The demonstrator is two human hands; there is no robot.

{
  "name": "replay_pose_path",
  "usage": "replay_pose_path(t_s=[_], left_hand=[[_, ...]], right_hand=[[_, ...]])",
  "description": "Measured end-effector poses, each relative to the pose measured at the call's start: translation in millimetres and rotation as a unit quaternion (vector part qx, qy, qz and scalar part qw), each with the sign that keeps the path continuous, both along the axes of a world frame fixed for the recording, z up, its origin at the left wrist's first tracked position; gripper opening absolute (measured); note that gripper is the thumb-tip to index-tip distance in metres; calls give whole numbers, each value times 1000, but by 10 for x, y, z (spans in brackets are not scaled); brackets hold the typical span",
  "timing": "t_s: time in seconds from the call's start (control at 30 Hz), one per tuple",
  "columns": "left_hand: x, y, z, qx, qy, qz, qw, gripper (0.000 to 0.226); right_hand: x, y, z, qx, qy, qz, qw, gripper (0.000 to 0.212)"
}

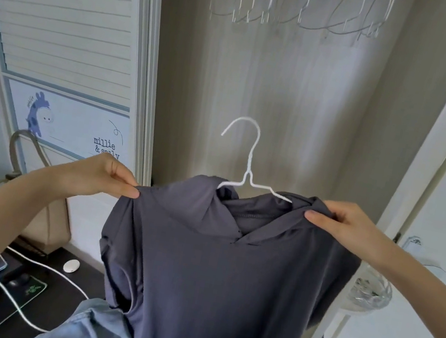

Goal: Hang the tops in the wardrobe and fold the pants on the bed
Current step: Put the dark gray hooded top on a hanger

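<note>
Head view: a dark grey hooded top [214, 280] on a white wire hanger [247, 170] is held before the open wardrobe [289, 91], the grip of the left hand [107, 175] and right hand [343, 223] pinched on each shoulder. Both shoulders should be seated evenly before the hook is raised toward the empty white hangers [301, 6].

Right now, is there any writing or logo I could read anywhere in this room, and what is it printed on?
"millie & sally": on the wardrobe door panel, beside a blue giraffe drawing; the second line is partly hidden by the left hand.
Green logo on the mouse mat: no readable letters.
Grey top: no print visible.
</note>
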State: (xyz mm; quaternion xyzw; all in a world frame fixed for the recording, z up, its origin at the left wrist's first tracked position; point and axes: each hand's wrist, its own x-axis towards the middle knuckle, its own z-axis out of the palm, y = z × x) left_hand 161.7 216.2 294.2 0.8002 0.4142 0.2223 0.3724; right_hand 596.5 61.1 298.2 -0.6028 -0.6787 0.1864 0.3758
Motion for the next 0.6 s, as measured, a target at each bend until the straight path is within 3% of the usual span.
replay_pose_path(t_s=[0.07, 0.17, 0.23, 0.33, 0.4, 0.5, 0.6], left_hand=[[-43, 44, -31, 4, -25, 41, 999, 6], [63, 86, -91, 66, -8, 126, 990, 12], [286, -22, -47, 98, -3, 101, 990, 17], [603, -255, 75, 41, -84, -15, 996, 28], [740, -327, 83, 103, -45, -49, 992, 23], [767, -252, -13, 176, -3, -26, 984, 19], [656, -139, -100, 174, -46, 15, 984, 24]], right_hand=[[2, -38, 11, -7, -14, 9, 1000, 30], [-77, -74, -17, -5, 19, 40, 999, 27], [-166, -53, -37, 20, 42, 41, 998, 17], [-296, 15, -41, 53, 14, 23, 998, 16], [-335, 31, -53, 64, 7, 10, 998, 16], [-331, 26, -59, 87, 0, -25, 996, 16], [-286, 3, -65, 102, -13, -77, 992, 25]])
